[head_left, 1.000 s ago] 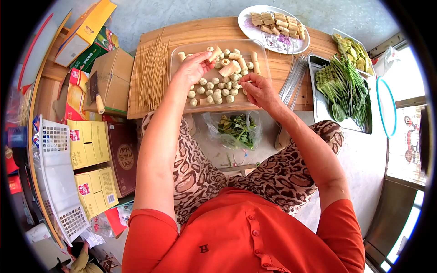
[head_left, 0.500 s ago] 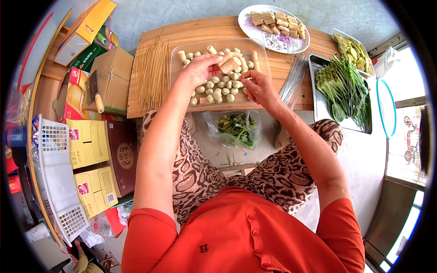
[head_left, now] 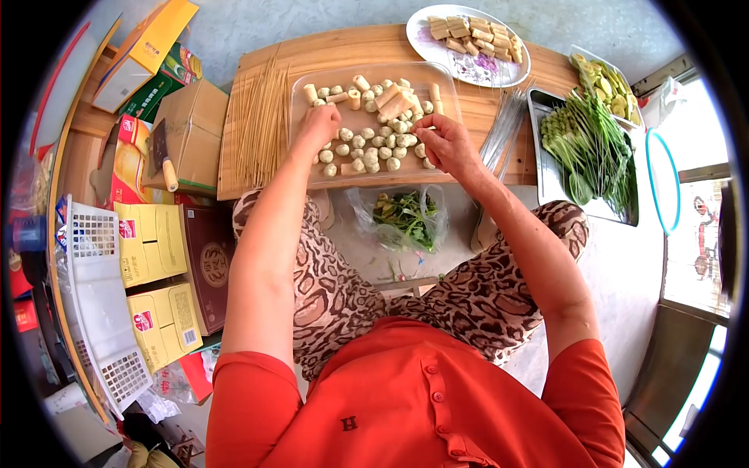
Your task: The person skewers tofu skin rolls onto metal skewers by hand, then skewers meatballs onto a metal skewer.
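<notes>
A clear shallow tray (head_left: 301, 176) holds many pale green-speckled balls (head_left: 371, 160) and several short tan rolls (head_left: 360, 82). Over the tray's left part is my left hand (head_left: 318, 126), its fingers curled down among the balls; what they hold, if anything, is hidden. My right hand (head_left: 449, 147) is above the tray's right side, thumb and fingers pinched; I cannot make out what is in them. Between the hands, a bundle of flat tan pieces (head_left: 395, 103) lies on the balls.
Bamboo skewers (head_left: 261, 125) lie left of the tray on the wooden table (head_left: 328, 48); metal skewers (head_left: 503, 129) are at its right. A plate (head_left: 421, 39) bears more rolls. A metal tray (head_left: 538, 103) holds greens. Below is a plastic bag of leaves (head_left: 406, 222). Boxes (head_left: 160, 246) stand left.
My left hand has left the bundle of flat tan pieces and moved left and down to the balls at the tray's left. My right hand has stayed nearly in place, still pinched.
</notes>
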Motion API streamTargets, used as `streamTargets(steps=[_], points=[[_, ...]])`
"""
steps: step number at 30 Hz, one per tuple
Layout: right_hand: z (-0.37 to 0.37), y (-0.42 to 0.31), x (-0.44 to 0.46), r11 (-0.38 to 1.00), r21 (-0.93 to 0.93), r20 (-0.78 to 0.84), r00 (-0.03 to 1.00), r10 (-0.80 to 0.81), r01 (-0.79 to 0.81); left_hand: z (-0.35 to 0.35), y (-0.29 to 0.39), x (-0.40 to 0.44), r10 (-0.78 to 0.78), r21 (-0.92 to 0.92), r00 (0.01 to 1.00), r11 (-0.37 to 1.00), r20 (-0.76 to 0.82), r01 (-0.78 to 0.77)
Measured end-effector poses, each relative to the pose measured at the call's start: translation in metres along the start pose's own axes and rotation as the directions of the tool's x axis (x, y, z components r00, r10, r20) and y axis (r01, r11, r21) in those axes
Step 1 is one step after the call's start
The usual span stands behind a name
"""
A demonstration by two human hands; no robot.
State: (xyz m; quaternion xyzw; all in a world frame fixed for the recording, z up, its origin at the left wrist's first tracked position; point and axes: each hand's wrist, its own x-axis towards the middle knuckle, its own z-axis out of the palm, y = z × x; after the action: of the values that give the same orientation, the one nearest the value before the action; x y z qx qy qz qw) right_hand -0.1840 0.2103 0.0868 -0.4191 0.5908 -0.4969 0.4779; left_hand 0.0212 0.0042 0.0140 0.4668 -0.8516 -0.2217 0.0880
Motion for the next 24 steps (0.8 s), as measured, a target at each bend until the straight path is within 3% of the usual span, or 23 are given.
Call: streamTargets(steps=[1,3,7,9,10,12,13,14,16,17,19,24], points=[[0.000,-0.002,-0.001,1.000,-0.023,0.001,1.000,0.002,-0.002,0.002,-0.005,-0.004,0.001,0.002,1.000,1.000,0.001,-0.001],[-0.002,-0.002,-0.002,1.000,-0.022,0.002,1.000,-0.004,0.004,0.005,-0.012,-0.010,0.156,0.170,0.988,0.974,-0.016,-0.151],[-0.003,-0.005,-0.005,1.000,-0.016,0.003,1.000,-0.011,0.011,0.023,-0.027,-0.002,0.183,0.370,0.983,0.914,-0.011,-0.166],[-0.004,-0.003,-0.004,1.000,-0.011,0.001,1.000,-0.008,0.008,0.010,-0.004,-0.002,-0.142,0.312,0.982,0.945,0.121,0.098],[-0.004,-0.002,-0.003,1.000,-0.005,-0.001,1.000,-0.005,0.005,0.000,0.008,-0.001,-0.140,0.313,0.983,0.945,0.122,0.096],[-0.005,-0.003,-0.005,1.000,-0.012,0.003,1.000,-0.014,0.014,-0.019,0.031,-0.003,-0.244,-0.180,0.945,0.942,0.218,0.284],[-0.004,-0.003,-0.006,0.999,-0.023,0.010,1.000,-0.022,0.023,-0.018,0.032,-0.003,-0.243,-0.178,0.945,0.942,0.218,0.284],[-0.004,-0.004,-0.007,0.999,-0.022,0.011,1.000,-0.023,0.024,-0.015,0.031,-0.003,-0.198,-0.484,0.946,0.821,0.258,0.304],[-0.002,-0.006,-0.009,0.996,-0.081,0.046,0.999,-0.026,0.030,-0.012,0.027,-0.001,-0.083,-0.901,0.956,0.320,0.281,0.293],[-0.001,-0.006,-0.009,0.996,-0.082,0.046,0.999,-0.027,0.031,-0.015,0.030,-0.001,-0.083,-0.901,0.956,0.320,0.280,0.292],[0.001,-0.004,-0.010,0.994,-0.105,0.078,0.997,-0.021,0.029,-0.022,0.035,0.000,-0.097,-0.939,0.952,0.163,0.291,0.303],[0.003,0.001,-0.007,0.989,-0.140,0.078,0.996,-0.034,0.045,-0.032,0.038,-0.003,-0.069,-0.944,0.946,0.076,0.317,0.322]])
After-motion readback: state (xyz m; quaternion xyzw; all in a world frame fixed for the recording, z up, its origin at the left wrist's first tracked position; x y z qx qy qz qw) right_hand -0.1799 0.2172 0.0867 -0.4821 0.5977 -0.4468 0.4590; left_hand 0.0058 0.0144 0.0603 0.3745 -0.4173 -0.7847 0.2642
